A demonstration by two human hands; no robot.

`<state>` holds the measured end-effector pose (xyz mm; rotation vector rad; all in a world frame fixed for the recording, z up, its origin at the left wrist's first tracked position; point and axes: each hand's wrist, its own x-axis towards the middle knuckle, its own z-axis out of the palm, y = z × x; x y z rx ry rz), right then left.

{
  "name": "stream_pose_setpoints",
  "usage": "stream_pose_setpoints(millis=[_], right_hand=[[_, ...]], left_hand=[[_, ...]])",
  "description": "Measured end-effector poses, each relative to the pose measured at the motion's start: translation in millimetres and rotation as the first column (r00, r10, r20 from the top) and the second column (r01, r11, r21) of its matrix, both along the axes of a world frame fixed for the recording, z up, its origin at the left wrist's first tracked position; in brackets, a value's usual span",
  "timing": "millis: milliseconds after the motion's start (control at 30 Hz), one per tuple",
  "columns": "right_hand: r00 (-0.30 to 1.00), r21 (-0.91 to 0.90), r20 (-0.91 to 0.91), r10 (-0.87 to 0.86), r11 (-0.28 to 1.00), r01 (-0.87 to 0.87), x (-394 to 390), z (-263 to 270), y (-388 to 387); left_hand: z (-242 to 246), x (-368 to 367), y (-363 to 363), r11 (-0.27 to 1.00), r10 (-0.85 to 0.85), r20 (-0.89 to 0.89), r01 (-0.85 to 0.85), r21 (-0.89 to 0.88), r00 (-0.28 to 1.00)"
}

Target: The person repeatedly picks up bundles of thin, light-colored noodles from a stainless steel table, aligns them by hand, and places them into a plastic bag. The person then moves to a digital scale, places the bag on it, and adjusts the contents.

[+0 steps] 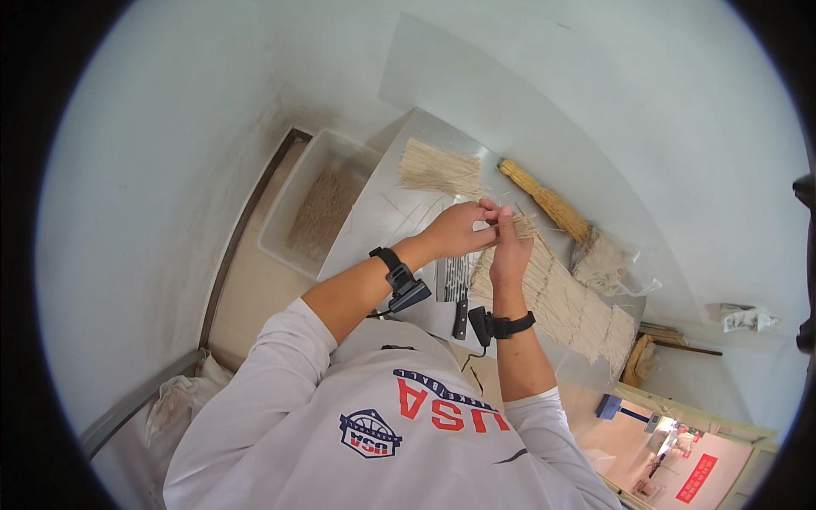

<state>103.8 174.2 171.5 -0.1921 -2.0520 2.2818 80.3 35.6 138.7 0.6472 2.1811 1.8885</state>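
Observation:
A small bundle of dried noodles (525,225) is held above the metal table (408,306). My right hand (512,252) grips the bundle, its thumb pointing up and strand ends sticking out to the right. From the left, my left hand (449,226) closes on the bundle's other end, and its fingers hide that part. Below my hands lies a cleaver (454,280) with a black riveted handle. Rows of noodles (567,312) spread to the right of it. Beyond my left hand is a separate noodle pile (440,167), with a few loose strands nearby.
A straw hand broom (545,199) and a plastic bag (602,258) lie along the wall side of the table. At left, a translucent plastic bin (287,245) holds broken noodle pieces. A white cloth sack (182,395) is at lower left; a doorway (695,446) opens at lower right.

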Motion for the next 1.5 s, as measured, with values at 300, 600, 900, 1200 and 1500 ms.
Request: stream_pose_setpoints(millis=[300, 600, 900, 1200, 1500], right_hand=[[1.000, 0.006, 0.016, -0.001, 1.000, 0.001, 14.1, -1.7, 4.8], [0.982, 0.078, -0.167, -0.089, 0.992, 0.103, 13.0, 37.5, 30.5], [0.982, -0.240, -0.166, -0.086, 0.970, 0.044, -5.3, 64.6, 64.3], [0.904, -0.642, 0.392, 0.173, 0.755, 0.134, -24.6, -19.7, 67.0], [0.926, -0.926, 0.151, 0.347, 0.377, 0.010, 22.1, -52.8, 49.5]], left_hand=[[-34.1, 11.4, 3.5, 0.914, 0.091, -0.367, -0.224, -0.339, 0.926], [-118.4, 14.5, -49.6, 0.705, -0.064, -0.238, -0.125, -0.698, 0.969], [-48.2, -22.6, -79.3, 0.967, 0.214, 0.326, -0.247, 0.062, 0.921], [1.0, 37.2, -9.2, 0.845, -0.533, 0.676, 0.273, 0.460, 0.510], [-22.3, 67.1, -3.1, 0.893, -0.441, 0.744, 0.169, 0.416, 0.501]])
